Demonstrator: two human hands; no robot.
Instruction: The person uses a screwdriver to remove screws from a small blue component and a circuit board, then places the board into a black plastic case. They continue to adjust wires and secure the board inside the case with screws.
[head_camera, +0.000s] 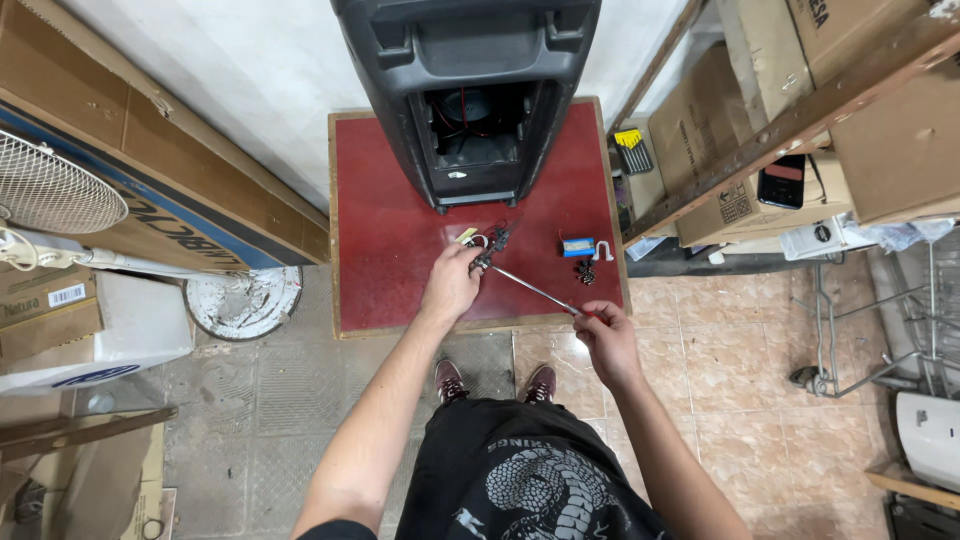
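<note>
White fan (50, 190) and cardboard boxes (150, 150) far left, paint-stained lid (245, 300) on the floor beside the red table (400, 240). Left hand (452, 285) pinches a small cluster of screws (492, 245) on the tabletop, just in front of the opened black speaker cabinet (470, 90). Right hand (605, 335) clenched on a screwdriver (535, 290), its tip at the screws. Blue-white small part (578, 246) and another dark screw pile (587, 270) sit near the table's right edge.

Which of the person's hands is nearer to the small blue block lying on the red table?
The right hand, just below the blue block and gripping the screwdriver. The left hand lies farther off, to the block's left.
</note>
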